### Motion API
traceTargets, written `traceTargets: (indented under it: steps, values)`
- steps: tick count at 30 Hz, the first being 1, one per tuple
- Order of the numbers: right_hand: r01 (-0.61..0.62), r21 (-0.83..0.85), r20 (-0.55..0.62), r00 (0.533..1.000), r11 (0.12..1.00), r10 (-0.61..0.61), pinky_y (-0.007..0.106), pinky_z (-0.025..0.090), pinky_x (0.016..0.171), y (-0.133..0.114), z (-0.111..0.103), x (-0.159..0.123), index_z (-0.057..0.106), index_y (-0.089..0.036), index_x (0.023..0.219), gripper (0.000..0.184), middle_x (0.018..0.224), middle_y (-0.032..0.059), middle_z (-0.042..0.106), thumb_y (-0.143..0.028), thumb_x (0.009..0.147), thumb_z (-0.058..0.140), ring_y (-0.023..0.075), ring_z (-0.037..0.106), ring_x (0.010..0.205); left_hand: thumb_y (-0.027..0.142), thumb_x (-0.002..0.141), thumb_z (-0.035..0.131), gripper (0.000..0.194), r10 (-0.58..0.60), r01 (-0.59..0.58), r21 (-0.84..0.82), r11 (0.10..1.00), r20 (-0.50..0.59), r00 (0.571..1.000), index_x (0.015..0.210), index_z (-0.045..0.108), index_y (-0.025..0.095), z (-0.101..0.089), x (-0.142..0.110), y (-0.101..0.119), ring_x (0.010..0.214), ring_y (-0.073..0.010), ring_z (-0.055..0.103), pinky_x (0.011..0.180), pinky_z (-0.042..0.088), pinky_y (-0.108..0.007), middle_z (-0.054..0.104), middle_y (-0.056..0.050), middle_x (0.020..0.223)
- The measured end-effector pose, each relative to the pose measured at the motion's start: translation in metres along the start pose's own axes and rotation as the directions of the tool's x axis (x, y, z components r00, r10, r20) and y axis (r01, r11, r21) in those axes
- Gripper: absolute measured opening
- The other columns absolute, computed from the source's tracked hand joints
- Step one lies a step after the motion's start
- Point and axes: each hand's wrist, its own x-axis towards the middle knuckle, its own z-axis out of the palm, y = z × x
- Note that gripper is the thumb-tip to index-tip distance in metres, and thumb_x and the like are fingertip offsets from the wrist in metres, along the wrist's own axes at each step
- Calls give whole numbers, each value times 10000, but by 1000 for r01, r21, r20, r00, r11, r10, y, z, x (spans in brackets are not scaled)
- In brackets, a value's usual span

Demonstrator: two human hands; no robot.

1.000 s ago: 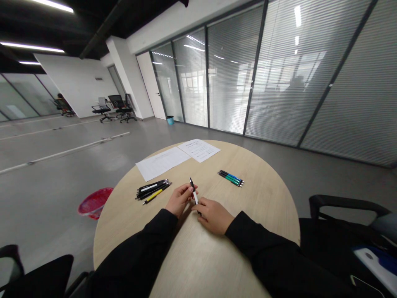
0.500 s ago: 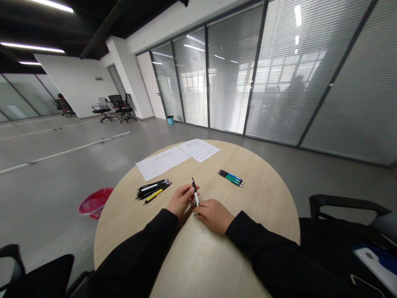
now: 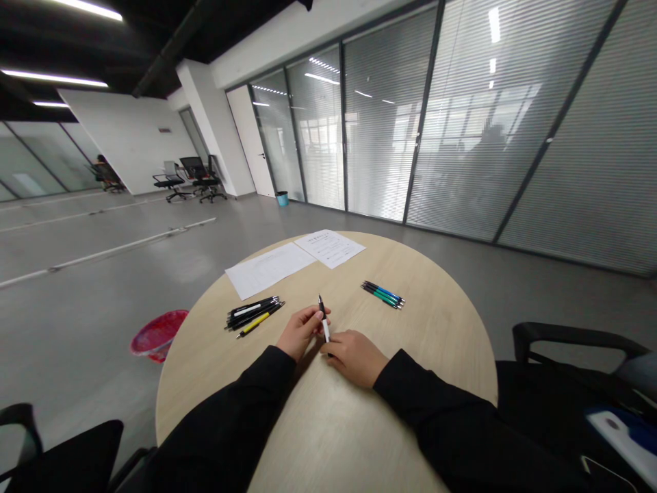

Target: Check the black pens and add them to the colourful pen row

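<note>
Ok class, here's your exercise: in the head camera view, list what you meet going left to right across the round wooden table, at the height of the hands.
Bundle of black pens with a yellow pen → left hand → black-and-white pen → right hand → bundle of blue and green pens

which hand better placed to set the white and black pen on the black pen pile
Left, probably: the left hand holds the slim black-and-white pen in its fingers, closer to the pile of black and yellow pens; the right hand lies farther off.
</note>
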Motion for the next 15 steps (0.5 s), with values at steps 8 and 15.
traceTargets:
  steps: [8, 15]
  values:
    - [8, -5, -1, 1000, 1000, -8, 271, 391, 720, 0, 0, 0, 648, -188, 935, 113, 880, 39, 648, -224, 918, 542, 159, 585, 800, 442, 776, 696, 367, -21, 21, -22, 1000, 1, 1000, 946, 685, 117, 0, 0, -1, 548, -89, 470, 541, 344, -225, 653, -42, 711]
    - [12, 26, 6, 1000, 1000, -12, 276, 401, 740, -1, -2, -1, 647, -190, 970, 112, 904, 45, 652, -218, 898, 566, 167, 588, 824, 453, 768, 700, 381, -26, 26, 6, 1000, -5, 1000, 934, 688, 111, 0, -1, 2, 542, -91, 468, 534, 340, -225, 659, -51, 709]
